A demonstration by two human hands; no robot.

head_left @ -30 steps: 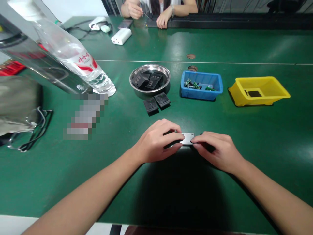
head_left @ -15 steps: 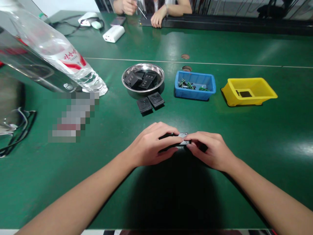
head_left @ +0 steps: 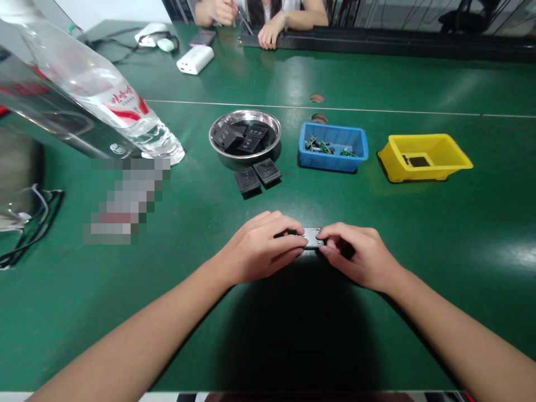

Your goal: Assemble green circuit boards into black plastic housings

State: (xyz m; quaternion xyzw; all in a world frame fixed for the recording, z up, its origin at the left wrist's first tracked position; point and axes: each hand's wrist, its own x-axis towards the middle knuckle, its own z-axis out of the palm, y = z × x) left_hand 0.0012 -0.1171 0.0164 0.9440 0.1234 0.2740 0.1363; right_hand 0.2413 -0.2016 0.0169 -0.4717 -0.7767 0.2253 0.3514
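Observation:
A small flat grey plate with a dark edge [head_left: 312,238] lies between both hands, low over the green table. My left hand [head_left: 268,245] grips its left end, fingers closed on it. At its right end, the fingertips of my right hand [head_left: 355,251] pinch the edge. Two black square parts [head_left: 248,181] rest on the table beyond my left hand, just in front of a round metal bowl [head_left: 214,146] with several black blocks. A blue bin [head_left: 335,162] holds small green circuit boards. In the yellow bin [head_left: 419,172] there is a dark flat piece.
At the left stand a large clear bottle [head_left: 125,106] and a dark shiny cylinder [head_left: 75,123], with cables [head_left: 25,245] near them. A white power bank [head_left: 195,60] lies at the back. Across the table, another person's hands [head_left: 272,30] are at a long black bar [head_left: 377,42].
The fingers of my left hand have shifted slightly left, so more of the grey plate shows. My right hand has hardly moved.

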